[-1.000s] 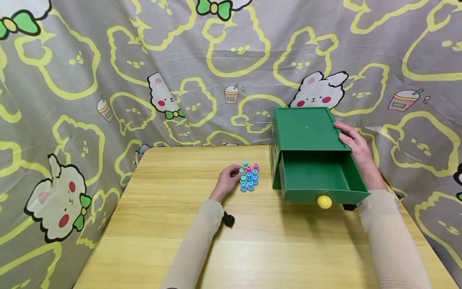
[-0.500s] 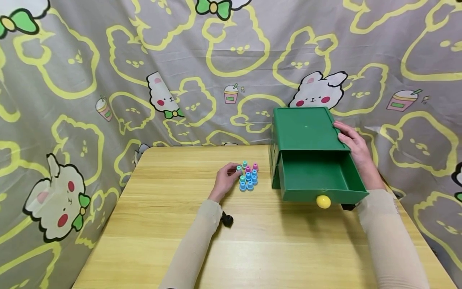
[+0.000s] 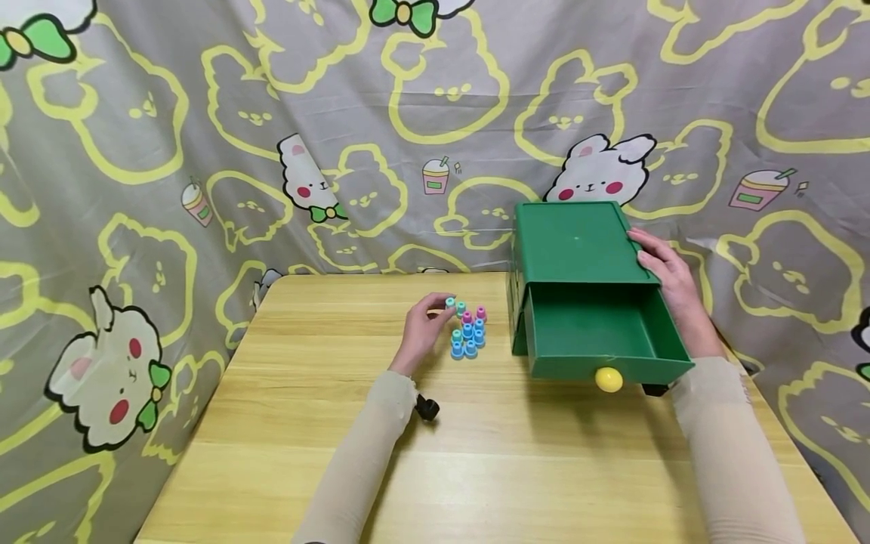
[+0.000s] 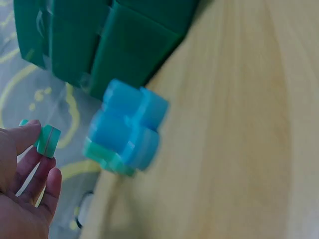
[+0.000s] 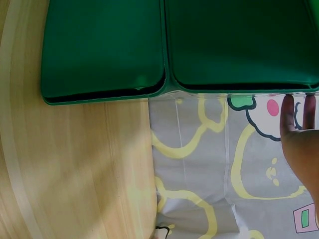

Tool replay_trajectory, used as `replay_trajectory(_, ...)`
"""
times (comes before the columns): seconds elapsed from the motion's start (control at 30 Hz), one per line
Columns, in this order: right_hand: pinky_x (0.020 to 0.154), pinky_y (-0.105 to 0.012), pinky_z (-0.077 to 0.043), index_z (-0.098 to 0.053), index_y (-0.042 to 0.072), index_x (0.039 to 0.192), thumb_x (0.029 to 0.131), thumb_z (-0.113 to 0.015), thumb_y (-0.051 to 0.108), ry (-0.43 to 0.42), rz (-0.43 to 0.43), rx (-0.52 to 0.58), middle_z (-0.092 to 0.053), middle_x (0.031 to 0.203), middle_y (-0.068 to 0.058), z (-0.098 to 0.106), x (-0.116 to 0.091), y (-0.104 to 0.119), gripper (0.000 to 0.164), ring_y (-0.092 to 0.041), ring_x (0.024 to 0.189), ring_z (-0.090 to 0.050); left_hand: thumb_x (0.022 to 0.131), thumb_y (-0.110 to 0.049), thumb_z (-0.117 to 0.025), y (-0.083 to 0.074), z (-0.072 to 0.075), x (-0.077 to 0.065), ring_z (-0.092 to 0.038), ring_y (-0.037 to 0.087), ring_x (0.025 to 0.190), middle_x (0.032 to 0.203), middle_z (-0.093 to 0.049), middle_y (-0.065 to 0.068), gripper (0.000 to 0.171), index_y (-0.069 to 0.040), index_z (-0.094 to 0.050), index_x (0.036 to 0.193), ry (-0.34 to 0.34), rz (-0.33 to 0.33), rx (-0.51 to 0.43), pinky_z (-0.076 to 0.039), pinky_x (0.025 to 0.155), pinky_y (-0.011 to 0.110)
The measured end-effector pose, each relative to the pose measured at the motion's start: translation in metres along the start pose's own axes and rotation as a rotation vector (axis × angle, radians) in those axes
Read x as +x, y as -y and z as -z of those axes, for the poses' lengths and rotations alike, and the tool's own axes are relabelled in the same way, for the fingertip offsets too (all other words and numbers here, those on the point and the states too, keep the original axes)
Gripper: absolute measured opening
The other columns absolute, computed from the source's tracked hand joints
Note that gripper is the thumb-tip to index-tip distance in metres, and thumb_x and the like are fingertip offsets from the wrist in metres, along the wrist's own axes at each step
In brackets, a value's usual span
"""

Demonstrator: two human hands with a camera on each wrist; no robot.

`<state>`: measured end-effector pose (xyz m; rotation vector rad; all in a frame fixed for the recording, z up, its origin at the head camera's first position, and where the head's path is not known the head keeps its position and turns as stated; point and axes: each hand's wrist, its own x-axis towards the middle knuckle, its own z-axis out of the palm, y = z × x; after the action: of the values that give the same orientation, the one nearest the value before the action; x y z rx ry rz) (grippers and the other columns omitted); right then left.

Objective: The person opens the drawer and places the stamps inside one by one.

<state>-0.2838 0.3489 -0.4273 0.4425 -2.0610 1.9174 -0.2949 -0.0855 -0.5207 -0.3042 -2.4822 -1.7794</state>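
Observation:
My left hand point(image 3: 423, 325) pinches a small teal knobbed plastic piece point(image 3: 450, 303) between thumb and fingers, just above the table. In the left wrist view the piece point(image 4: 49, 141) shows a seam around its wide end. Beside the hand stands a tight cluster of like pieces: blue ones point(image 3: 467, 331), pink ones point(image 3: 481, 312) and teal ones point(image 3: 457, 336). My right hand point(image 3: 674, 283) rests with extended fingers against the right side of a green drawer box point(image 3: 578, 242). Its fingertips touch the wall in the right wrist view.
The box's upper drawer point(image 3: 598, 325), with a yellow knob point(image 3: 609, 379), is pulled out toward me and holds nothing visible. A printed grey curtain point(image 3: 381, 98) hangs behind the wooden table point(image 3: 272, 423). A black wrist-worn camera point(image 3: 427, 408) is by my left cuff.
The teal piece in my left hand has come up and away from the cluster, toward the back of the table. My right hand and the box have stayed put.

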Motion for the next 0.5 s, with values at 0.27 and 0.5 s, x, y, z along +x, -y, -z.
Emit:
replay_trajectory(0.27,0.108,-0.009,-0.03,-0.055,0.007,0.15,0.109,-0.051,0.012,-0.001,-0.003,0.001,-0.05,0.151,0.012,0.001,0.0,-0.001,0.041,-0.002,0.139,-0.039,0.1,-0.027,-0.071,-0.028,-0.004,0.003,-0.066,0.018,0.111,0.118,-0.072,-0.001,0.028,-0.02,-0.072,0.127,0.021,-0.102,-0.002,-0.055,0.099,0.038)
replay_trajectory(0.5,0.108,-0.009,-0.031,-0.055,0.006,0.15,0.109,-0.051,0.012,0.002,0.007,-0.002,-0.049,0.153,0.009,0.0,0.0,0.0,0.041,-0.002,0.139,-0.039,0.101,-0.028,-0.07,-0.06,-0.01,0.003,-0.066,0.018,0.109,0.117,-0.072,0.001,0.028,-0.02,-0.072,0.127,0.053,-0.184,-0.024,-0.056,0.098,0.039)
